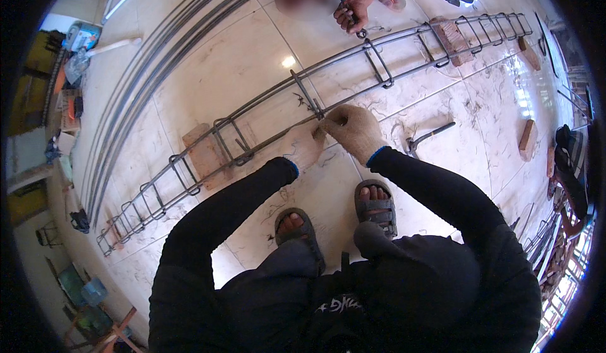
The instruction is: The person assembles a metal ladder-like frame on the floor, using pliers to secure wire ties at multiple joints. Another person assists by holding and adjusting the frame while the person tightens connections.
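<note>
**Our left hand and right hand meet at the steel frame**

The frame runs slantwise across the tiled floor ahead of our sandals, with brick blocks under it. Both our gloved hands are at its near bar, beside a crosswise hoop. Our right fingers curl inward, yet we cannot tell what, if anything, either hand grips. To our right, a hand tool lies on the floor. Another person's curled hand is near the far bar.
</note>
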The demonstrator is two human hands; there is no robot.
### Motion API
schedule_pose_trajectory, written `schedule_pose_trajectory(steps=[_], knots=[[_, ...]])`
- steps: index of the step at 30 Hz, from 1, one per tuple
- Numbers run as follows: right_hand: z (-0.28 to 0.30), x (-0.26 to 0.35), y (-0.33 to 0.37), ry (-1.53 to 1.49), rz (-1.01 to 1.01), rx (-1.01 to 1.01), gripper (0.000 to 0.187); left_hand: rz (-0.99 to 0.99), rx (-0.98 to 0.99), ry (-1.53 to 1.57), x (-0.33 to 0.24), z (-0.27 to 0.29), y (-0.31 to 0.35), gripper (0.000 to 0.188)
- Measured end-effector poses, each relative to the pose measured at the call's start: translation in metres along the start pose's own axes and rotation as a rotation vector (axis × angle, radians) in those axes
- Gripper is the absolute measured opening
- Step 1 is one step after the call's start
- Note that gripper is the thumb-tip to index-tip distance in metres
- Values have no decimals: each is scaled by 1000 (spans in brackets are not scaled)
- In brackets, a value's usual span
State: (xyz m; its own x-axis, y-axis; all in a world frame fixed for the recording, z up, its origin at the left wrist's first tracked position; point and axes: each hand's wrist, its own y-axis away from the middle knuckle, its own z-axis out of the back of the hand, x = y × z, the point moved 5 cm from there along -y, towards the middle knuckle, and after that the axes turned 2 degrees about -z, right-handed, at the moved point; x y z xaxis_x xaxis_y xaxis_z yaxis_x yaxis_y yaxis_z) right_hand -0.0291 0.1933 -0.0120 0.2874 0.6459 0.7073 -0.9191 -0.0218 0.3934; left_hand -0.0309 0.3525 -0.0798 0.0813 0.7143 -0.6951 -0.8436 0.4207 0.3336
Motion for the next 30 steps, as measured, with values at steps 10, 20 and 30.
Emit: schedule_pose_trajectory(steps=[10,20,30], knots=[[-24,-24,-2,195,298,-56,16,432,278,894,10,24,-1,25],[9,8,9,241,296,-292,21,569,154,1424,2,-2,21,24],[-12,13,-52,308,-160,406,44,398,95,1161,-18,3,30,21]])
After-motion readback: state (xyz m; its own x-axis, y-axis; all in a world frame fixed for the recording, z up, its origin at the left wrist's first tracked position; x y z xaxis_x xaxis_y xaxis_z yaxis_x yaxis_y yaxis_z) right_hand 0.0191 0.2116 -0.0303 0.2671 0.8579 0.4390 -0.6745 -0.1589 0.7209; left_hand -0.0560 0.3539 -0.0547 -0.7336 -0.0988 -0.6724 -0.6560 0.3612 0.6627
